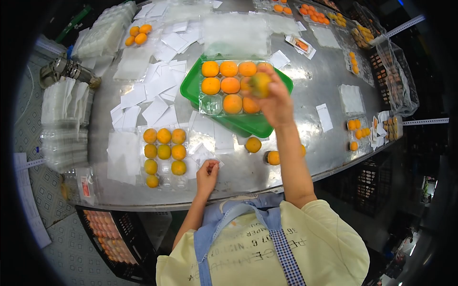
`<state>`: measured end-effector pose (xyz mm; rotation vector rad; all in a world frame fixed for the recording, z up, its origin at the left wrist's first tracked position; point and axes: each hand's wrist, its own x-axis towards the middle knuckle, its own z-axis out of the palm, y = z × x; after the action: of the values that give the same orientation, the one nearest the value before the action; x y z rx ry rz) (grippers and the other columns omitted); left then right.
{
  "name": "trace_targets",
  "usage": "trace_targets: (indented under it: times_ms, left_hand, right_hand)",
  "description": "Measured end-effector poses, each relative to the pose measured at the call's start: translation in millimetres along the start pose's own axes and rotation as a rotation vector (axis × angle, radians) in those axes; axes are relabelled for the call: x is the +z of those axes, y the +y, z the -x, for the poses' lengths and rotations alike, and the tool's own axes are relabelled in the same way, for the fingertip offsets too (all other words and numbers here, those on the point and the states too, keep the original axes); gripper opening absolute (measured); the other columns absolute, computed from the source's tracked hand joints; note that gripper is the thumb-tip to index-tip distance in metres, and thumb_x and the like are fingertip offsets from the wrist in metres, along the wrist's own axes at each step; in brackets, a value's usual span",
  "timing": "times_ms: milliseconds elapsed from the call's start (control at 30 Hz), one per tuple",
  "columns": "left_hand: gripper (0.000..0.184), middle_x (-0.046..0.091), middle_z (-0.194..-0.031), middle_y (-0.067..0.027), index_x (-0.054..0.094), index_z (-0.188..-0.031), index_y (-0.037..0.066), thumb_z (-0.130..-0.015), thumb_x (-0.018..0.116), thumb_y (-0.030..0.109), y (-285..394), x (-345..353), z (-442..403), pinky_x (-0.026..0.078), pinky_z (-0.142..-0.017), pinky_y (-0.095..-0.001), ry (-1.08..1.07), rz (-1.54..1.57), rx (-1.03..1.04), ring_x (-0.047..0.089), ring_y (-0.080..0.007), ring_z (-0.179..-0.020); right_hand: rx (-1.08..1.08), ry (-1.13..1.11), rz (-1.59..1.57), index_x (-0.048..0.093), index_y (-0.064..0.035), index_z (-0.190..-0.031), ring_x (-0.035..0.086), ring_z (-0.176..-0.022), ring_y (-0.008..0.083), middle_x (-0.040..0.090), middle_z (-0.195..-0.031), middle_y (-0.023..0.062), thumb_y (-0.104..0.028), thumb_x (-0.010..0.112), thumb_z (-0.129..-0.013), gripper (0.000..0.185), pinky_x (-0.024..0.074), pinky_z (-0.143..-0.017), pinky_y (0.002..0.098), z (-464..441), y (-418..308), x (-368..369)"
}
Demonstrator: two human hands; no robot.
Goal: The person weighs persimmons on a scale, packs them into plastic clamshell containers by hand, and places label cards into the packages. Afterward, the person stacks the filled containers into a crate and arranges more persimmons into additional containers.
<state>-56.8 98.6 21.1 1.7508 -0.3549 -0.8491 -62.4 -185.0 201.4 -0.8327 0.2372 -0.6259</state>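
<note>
In my right hand, raised over the green basket, is a yellow-green orange, slightly blurred. Below it, a clear plastic tray rests on the basket with several oranges in its cups; the front left cup holds none, and my hand hides part of the right side. My left hand is low over the table's near side, fingers pinched together beside white paper slips; what they hold, if anything, is too small to name. Left of it lies another clear tray with several greener oranges.
Loose oranges lie on the metal table near my right forearm. White papers are scattered at left, beside stacked clear trays. More fruit packs stand at right. A black crate sits below the near edge.
</note>
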Motion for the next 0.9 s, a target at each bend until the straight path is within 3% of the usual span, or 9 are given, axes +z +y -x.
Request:
trace_targets:
  times_ms: [33, 233, 333, 467, 567, 633, 667, 767, 900]
  left_hand:
    - [0.01, 0.059, -0.076, 0.0011, 0.062, -0.098, 0.005, -0.092, 0.058, 0.012, 1.1, -0.3, -0.1, 0.042, -0.053, -0.0189, -0.005, -0.007, 0.002, 0.052, -0.0054, -0.062]
    - [0.011, 0.059, -0.078, 0.0003, 0.062, -0.099, 0.005, -0.092, 0.058, 0.012, -4.1, -1.9, -3.8, 0.043, -0.052, -0.0189, -0.02, -0.019, -0.007, 0.053, -0.0053, -0.061]
    - [0.011, 0.06, -0.079, 0.0, 0.062, -0.099, 0.005, -0.092, 0.058, 0.011, -2.4, -1.8, -2.8, 0.043, -0.051, -0.019, -0.023, -0.01, -0.046, 0.053, -0.0053, -0.06]
    - [0.011, 0.059, -0.077, 0.0001, 0.062, -0.099, 0.005, -0.091, 0.059, 0.012, 2.8, 0.4, -3.1, 0.043, -0.05, -0.0184, -0.032, -0.045, -0.017, 0.053, -0.0053, -0.058]
    - [0.012, 0.058, -0.074, 0.0002, 0.063, -0.098, 0.005, -0.091, 0.06, 0.013, 0.8, -2.2, -5.5, 0.043, -0.049, -0.0191, -0.036, -0.073, 0.002, 0.052, -0.0059, -0.056]
    - [0.012, 0.058, -0.073, 0.0005, 0.063, -0.099, 0.006, -0.091, 0.061, 0.014, -2.0, -0.7, -7.7, 0.044, -0.049, -0.0192, -0.032, -0.08, 0.011, 0.052, -0.006, -0.054]
    - [0.012, 0.058, -0.073, 0.0005, 0.064, -0.099, 0.006, -0.09, 0.061, 0.014, -3.5, 0.0, -8.1, 0.043, -0.048, -0.0193, -0.02, -0.089, 0.012, 0.052, -0.0059, -0.054]
    - [0.012, 0.058, -0.072, 0.0008, 0.064, -0.097, 0.006, -0.09, 0.062, 0.015, -2.2, 7.3, -7.1, 0.042, -0.048, -0.0196, 0.057, -0.169, 0.033, 0.051, -0.0056, -0.054]
    - [0.012, 0.058, -0.072, 0.0013, 0.064, -0.093, 0.005, -0.089, 0.063, 0.017, -10.3, 15.8, -8.1, 0.04, -0.048, -0.0203, 0.177, -0.291, 0.078, 0.047, -0.0053, -0.053]
  right_hand:
    - [0.022, 0.013, -0.172, 0.056, -0.0019, -0.116, 0.058, -0.093, 0.0204, 0.059, -0.106, 0.0066, -0.021, 0.061, -0.088, 0.034, 0.05, -0.071, 0.0285, 4.7, -16.5, -3.0]
    - [-0.041, 0.326, 0.036, 0.057, -0.0056, -0.111, 0.06, -0.081, 0.0161, 0.058, -0.102, 0.005, -0.027, 0.059, -0.092, 0.029, 0.0471, -0.055, 0.02, 36.2, -40.0, -104.3]
    - [-0.069, 0.596, 0.147, 0.056, -0.0048, -0.112, 0.059, -0.085, 0.0188, 0.058, -0.101, 0.0062, -0.024, 0.059, -0.091, 0.029, 0.0505, -0.064, 0.0265, 79.8, -50.0, -148.0]
    - [-0.058, 0.701, -0.016, 0.05, -0.0014, -0.123, 0.055, -0.096, 0.0242, 0.055, -0.105, 0.0117, -0.01, 0.058, -0.083, 0.042, 0.048, -0.088, 0.0423, 147.1, -59.5, -204.8]
    - [0.063, 0.863, 0.68, 0.043, -0.0008, -0.132, 0.057, -0.097, 0.0243, 0.055, -0.113, 0.014, -0.016, 0.069, -0.077, 0.063, 0.047, -0.089, 0.0358, 187.0, -44.2, -250.7]
    - [-0.014, 0.812, 1.19, 0.04, -0.0012, -0.134, 0.056, -0.1, 0.0222, 0.054, -0.114, 0.0127, -0.013, 0.071, -0.079, 0.065, 0.047, -0.089, 0.0336, 203.8, -37.6, -262.5]
    - [0.021, 0.769, 1.228, 0.042, -0.0023, -0.134, 0.056, -0.098, 0.0213, 0.056, -0.113, 0.0134, -0.018, 0.075, -0.077, 0.068, 0.0461, -0.087, 0.0302, 205.9, -40.9, -255.2]
    - [-0.004, 0.638, 1.563, 0.052, -0.0051, -0.125, 0.054, -0.11, 0.0349, 0.059, -0.116, 0.019, -0.022, 0.075, -0.071, 0.061, 0.0425, -0.097, 0.04, 216.9, -38.7, -257.8]
    - [-0.044, 0.604, 1.608, 0.057, -0.0071, -0.115, 0.054, -0.101, 0.0353, 0.058, -0.107, 0.0158, -0.021, 0.075, -0.07, 0.051, 0.044, -0.088, 0.0424, 223.7, -41.7, -255.1]
